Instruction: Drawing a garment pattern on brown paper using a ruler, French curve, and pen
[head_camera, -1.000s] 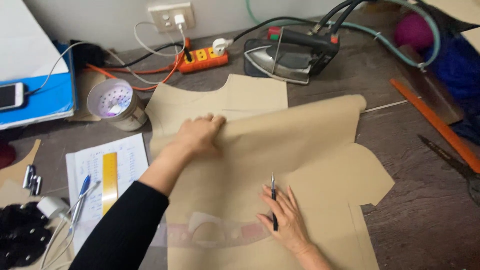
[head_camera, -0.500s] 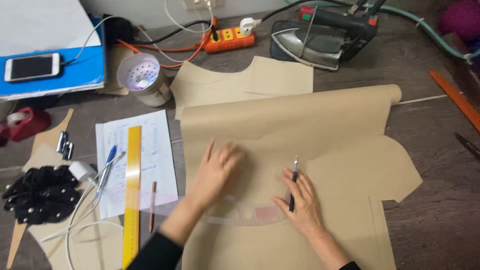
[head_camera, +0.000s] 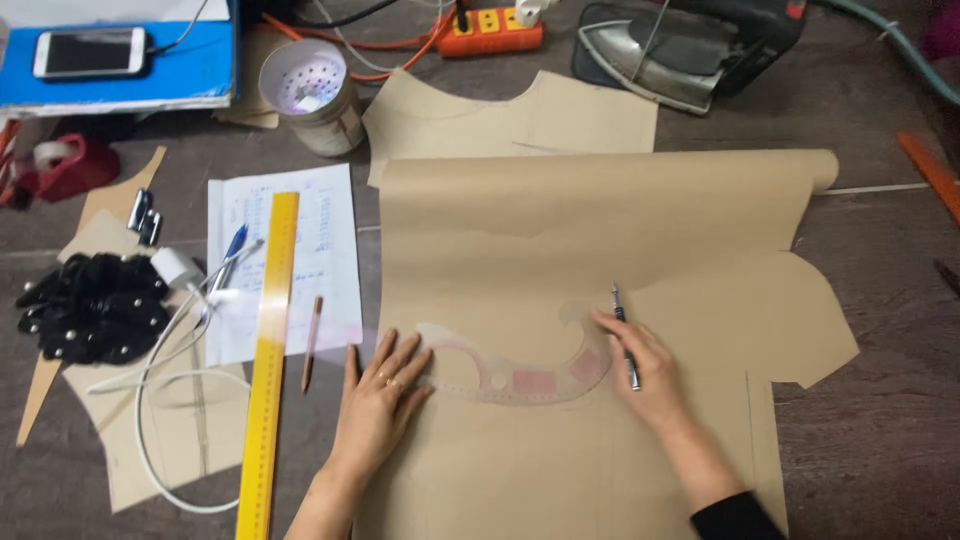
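Note:
A large sheet of brown pattern paper (head_camera: 600, 230) lies across the grey table. On it rests a clear curved ruler (head_camera: 520, 378) with pink patches. My left hand (head_camera: 380, 395) lies flat, fingers spread, on the paper and the ruler's left end. My right hand (head_camera: 640, 365) holds a dark pencil (head_camera: 622, 325) and rests at the ruler's right end, the pencil tip pointing away from me.
A long yellow ruler (head_camera: 268, 350), a brown pencil (head_camera: 312, 342) and a written sheet (head_camera: 320, 220) lie to the left. A cut pattern piece (head_camera: 520, 120), an iron (head_camera: 690, 55), an orange power strip (head_camera: 490, 28), a cup (head_camera: 310, 95), a phone (head_camera: 88, 52) and a black beaded item (head_camera: 90, 305) surround them.
My left hand has come back from the far paper to the curved ruler's left end. My right hand has stayed by the ruler's right end with the pencil. The view has shifted.

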